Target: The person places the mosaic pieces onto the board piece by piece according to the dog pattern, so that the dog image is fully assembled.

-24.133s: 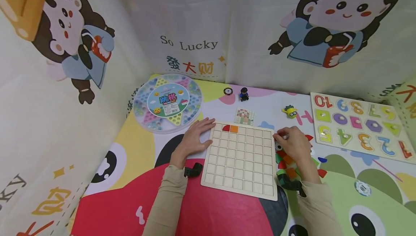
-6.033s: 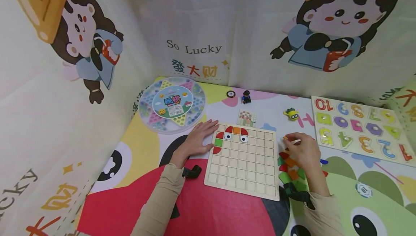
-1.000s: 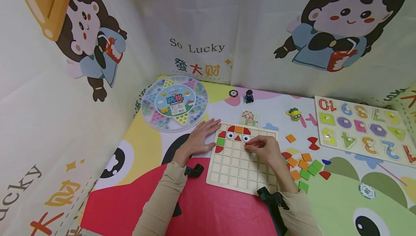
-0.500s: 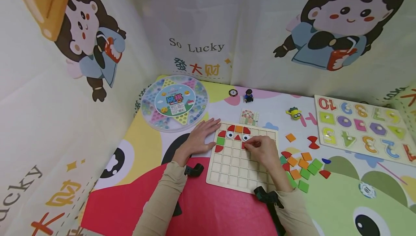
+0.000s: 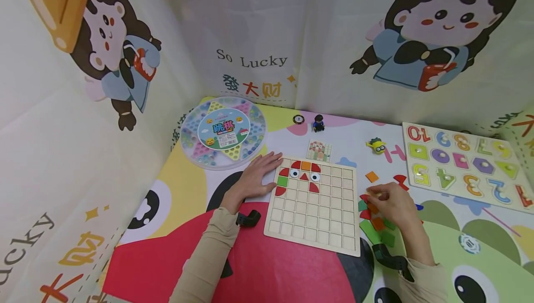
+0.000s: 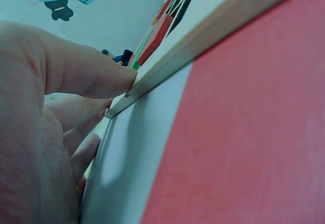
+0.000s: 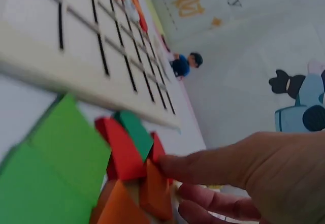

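My left hand [image 5: 252, 179] rests at the left edge of a wooden grid board [image 5: 308, 219], fingers extended; in the left wrist view its thumb [image 6: 96, 74] touches the rim. On the board's upper left sit several red pieces, an orange square [image 5: 306, 166], a green square [image 5: 282, 181], a red triangle [image 5: 304, 177] and two eye discs [image 5: 314, 177]. My right hand [image 5: 391, 202] is over the loose pieces right of the board. Its thumb touches a red piece [image 7: 158, 148] there; whether the fingers pinch it is unclear. Green squares [image 7: 71, 148] and orange pieces [image 7: 155, 193] lie close by.
A pattern card [image 5: 319, 150] lies behind the board. Farther back are a round marble game [image 5: 258, 129], a black chip [image 5: 298, 119] and a small figure [image 5: 319, 123]. A yellow toy [image 5: 377, 145], number puzzle [image 5: 459, 157] and pale chip [image 5: 470, 243] are rightward.
Since 24 seconds ago, the board has gained eye discs, red pieces and a green square. Within the last second, my right hand let go of a red piece below the right eye and moved right.
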`<state>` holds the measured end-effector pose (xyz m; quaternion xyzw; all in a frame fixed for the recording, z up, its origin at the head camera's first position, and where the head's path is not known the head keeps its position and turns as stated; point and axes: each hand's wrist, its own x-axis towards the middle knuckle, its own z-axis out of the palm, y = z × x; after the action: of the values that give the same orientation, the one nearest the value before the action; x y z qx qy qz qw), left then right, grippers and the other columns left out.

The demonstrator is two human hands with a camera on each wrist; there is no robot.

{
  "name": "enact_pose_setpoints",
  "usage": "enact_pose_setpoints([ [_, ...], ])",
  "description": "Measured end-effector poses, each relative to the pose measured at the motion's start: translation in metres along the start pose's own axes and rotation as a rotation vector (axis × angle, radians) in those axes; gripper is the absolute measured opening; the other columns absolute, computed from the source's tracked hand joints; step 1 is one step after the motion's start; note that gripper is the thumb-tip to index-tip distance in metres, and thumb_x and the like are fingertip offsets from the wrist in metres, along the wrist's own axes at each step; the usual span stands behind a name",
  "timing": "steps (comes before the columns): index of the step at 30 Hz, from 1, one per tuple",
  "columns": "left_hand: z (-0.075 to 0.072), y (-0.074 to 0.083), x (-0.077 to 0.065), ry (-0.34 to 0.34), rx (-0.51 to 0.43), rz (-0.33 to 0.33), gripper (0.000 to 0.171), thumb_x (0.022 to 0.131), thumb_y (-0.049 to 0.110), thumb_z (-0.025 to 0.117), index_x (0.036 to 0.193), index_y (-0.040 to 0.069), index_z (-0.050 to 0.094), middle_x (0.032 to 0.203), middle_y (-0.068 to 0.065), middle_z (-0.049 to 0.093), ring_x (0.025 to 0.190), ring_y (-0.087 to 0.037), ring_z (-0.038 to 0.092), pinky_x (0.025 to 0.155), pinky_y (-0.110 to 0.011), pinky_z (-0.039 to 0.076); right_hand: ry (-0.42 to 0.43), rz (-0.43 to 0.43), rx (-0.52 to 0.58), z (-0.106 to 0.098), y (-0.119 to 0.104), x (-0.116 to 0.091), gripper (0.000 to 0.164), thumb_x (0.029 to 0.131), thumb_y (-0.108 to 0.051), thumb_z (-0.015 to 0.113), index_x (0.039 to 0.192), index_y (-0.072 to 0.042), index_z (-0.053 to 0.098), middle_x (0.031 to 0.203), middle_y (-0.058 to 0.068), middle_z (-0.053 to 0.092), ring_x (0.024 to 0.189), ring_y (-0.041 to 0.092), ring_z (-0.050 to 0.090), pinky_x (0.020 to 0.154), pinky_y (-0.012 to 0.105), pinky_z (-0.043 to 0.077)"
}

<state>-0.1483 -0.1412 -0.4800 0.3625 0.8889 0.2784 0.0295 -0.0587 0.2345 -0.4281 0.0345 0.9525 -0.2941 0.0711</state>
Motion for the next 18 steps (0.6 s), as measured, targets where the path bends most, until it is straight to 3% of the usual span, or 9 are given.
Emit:
enact_pose_setpoints([
  [3, -0.001, 0.000, 0.000, 0.002, -0.006, -0.001, 0.073, 0.085, 0.030, 0.061, 0.150, 0.003, 0.041, 0.158, -0.013, 0.033, 0.148, -0.033, 0.022, 0.120, -0.051, 0.013, -0.027, -0.028, 0.020, -0.001, 0.009, -0.004, 0.029, 0.088, -0.012, 0.073, 0.110, 0.006, 0.072, 0.103, 0.024, 0.059, 0.078, 0.028, 0.059, 0.055, 0.031, 0.048],
  [10, 0.001, 0.001, 0.000, 0.002, 0.010, -0.002, 0.072, 0.086, 0.031, 0.061, 0.150, 0.004, 0.041, 0.158, -0.012, 0.033, 0.148, -0.033, 0.021, 0.120, -0.051, 0.013, 0.035, -0.104, 0.031, 0.006, 0.018, -0.012, 0.023, 0.086, -0.007, 0.074, 0.107, 0.004, 0.073, 0.102, 0.019, 0.056, 0.080, 0.027, 0.060, 0.056, 0.025, 0.049],
  [18, 0.000, 0.000, 0.000, 0.000, 0.007, -0.002, 0.072, 0.086, 0.030, 0.061, 0.150, 0.004, 0.041, 0.158, -0.012, 0.033, 0.148, -0.033, 0.021, 0.120, -0.051, 0.013, 0.074, -0.111, 0.088, 0.005, 0.016, -0.013, 0.018, 0.085, -0.012, 0.077, 0.094, -0.001, 0.066, 0.081, 0.007, 0.064, 0.073, 0.021, 0.057, 0.053, 0.022, 0.049],
])
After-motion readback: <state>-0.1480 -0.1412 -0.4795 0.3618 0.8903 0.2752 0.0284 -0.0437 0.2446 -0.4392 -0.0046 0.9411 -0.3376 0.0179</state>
